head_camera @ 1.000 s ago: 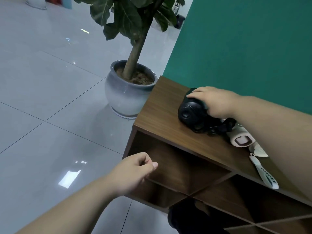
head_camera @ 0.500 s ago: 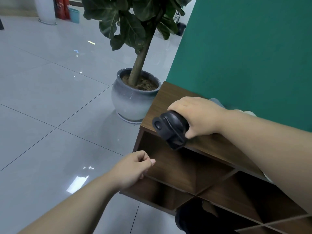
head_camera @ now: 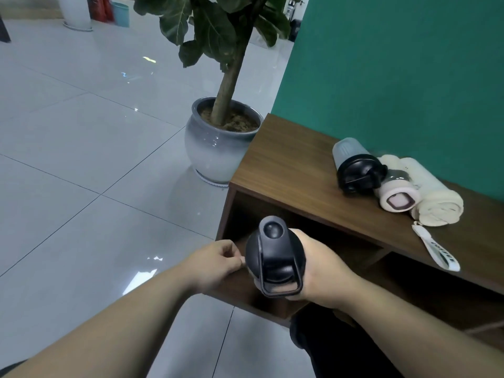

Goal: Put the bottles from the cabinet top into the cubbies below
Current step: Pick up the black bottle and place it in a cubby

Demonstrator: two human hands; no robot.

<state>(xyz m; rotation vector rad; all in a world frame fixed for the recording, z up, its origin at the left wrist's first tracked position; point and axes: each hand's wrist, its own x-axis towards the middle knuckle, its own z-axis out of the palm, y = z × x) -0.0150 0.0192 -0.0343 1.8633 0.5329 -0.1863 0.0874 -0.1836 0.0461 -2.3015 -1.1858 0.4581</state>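
Holding loosely curled with nothing in it, the left hand (head_camera: 218, 261) hovered just beside the black-capped bottle (head_camera: 274, 257), its fingertips (head_camera: 240, 260) close to the cap or perhaps touching it. That bottle was gripped by the right hand (head_camera: 317, 274), which wrapped its body from the right, cap and loop handle pointing up toward the camera, in front of the open leftmost cubby (head_camera: 272, 227) of the dark brown wooden cabinet (head_camera: 286, 165).

By my reading, the step in hand was carrying this bottle down from the top to a cubby; the next move called for tipping or sliding it through the opening below the front edge and setting it on the cubby floor, clear of the divider.

Farther right, toward the back of the cabinet top, a grey bottle with a black lid (head_camera: 354, 165) lay on its side, touching a pale pink bottle (head_camera: 398, 197), with a cream rolled towel (head_camera: 433, 197) just beside that. A white strap (head_camera: 436, 249) lay near the front edge. Those two bottles were well apart from both hands and not yet moved.
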